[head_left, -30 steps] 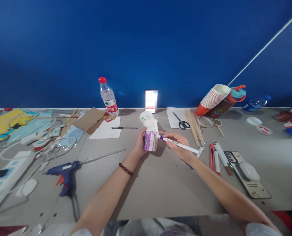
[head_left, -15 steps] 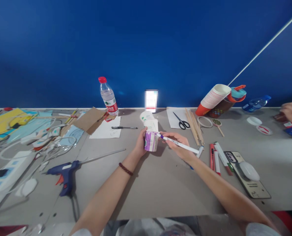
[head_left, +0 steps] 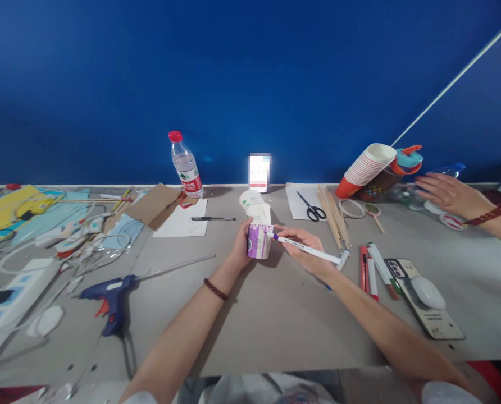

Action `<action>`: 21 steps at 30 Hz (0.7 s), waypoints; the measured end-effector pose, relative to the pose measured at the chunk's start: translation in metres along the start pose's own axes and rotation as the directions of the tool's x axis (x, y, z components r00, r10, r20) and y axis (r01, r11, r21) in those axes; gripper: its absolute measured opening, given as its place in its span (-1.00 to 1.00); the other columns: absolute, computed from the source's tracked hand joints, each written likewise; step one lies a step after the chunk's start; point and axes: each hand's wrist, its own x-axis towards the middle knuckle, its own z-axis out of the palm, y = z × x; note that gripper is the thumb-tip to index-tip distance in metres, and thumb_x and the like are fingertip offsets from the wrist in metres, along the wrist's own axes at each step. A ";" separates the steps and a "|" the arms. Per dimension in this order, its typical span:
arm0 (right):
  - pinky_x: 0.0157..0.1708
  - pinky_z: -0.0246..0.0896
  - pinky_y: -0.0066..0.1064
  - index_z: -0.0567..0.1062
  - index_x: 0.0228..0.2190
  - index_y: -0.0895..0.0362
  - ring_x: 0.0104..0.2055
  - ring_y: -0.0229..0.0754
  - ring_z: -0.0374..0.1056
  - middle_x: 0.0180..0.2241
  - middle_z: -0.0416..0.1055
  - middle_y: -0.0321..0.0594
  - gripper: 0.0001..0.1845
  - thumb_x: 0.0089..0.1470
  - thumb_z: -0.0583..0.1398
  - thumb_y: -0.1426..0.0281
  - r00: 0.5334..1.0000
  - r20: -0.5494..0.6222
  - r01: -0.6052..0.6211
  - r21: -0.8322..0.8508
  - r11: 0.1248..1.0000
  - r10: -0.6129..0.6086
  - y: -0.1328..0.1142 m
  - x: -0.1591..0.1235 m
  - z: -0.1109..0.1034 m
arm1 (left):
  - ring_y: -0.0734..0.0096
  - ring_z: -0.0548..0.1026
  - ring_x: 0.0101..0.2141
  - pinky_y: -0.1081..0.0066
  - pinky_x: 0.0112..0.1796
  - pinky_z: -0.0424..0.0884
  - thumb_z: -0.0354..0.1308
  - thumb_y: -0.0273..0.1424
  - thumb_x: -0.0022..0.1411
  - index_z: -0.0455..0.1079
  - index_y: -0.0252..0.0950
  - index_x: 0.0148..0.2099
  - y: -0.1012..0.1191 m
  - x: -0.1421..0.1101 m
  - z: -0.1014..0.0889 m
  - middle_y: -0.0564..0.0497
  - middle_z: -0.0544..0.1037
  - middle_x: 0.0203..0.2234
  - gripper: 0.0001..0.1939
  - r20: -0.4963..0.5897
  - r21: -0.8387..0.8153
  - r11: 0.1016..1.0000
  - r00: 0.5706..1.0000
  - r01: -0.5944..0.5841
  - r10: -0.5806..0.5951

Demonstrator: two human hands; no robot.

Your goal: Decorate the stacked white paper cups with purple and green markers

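My left hand (head_left: 241,247) is wrapped round a paper cup (head_left: 258,241) coloured purple on its side, standing on the grey table (head_left: 250,320). My right hand (head_left: 305,251) pinches a white marker (head_left: 313,251) with a purple tip, and the tip touches the cup's right side near the rim. Two more white paper cups (head_left: 255,206) lie just behind the held one.
Another person's hand (head_left: 448,193) reaches in at the far right near a stack of red cups (head_left: 366,165) and a bottle. A blue glue gun (head_left: 111,294) lies left; scissors (head_left: 312,209), wooden sticks (head_left: 333,216), markers (head_left: 372,269), a phone and mouse (head_left: 427,292) lie right. A water bottle (head_left: 185,165) stands behind.
The marker tip has dropped a little lower on the cup's side. The other person's hand has come further in from the right edge toward the stacked cups.
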 end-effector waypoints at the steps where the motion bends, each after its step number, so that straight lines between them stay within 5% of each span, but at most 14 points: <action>1: -0.01 0.38 -0.17 0.59 -0.23 0.04 0.02 0.01 0.46 0.06 0.48 -0.09 -0.78 0.08 0.25 0.24 1.000 -0.002 0.005 0.000 1.000 -0.005 0.000 0.000 0.000 | 0.33 0.51 -0.54 0.34 -0.38 0.47 0.15 -0.20 0.18 0.46 -0.39 -0.19 0.000 0.000 0.000 -0.06 0.56 -0.52 -0.67 0.001 -0.001 1.000 1.000 -0.004 0.004; 21: 0.02 0.36 -0.12 0.60 -0.22 0.00 0.13 0.08 0.39 0.05 0.49 -0.10 -0.77 0.06 0.26 0.24 0.999 -0.049 0.004 -0.050 0.999 -0.007 -0.003 -0.001 0.003 | 0.35 0.53 -0.43 0.39 -0.32 0.42 0.22 -0.25 0.16 0.47 -0.38 -0.23 -0.007 0.005 -0.003 -0.05 0.59 -0.42 -0.73 -0.015 0.033 0.996 0.996 -0.085 0.086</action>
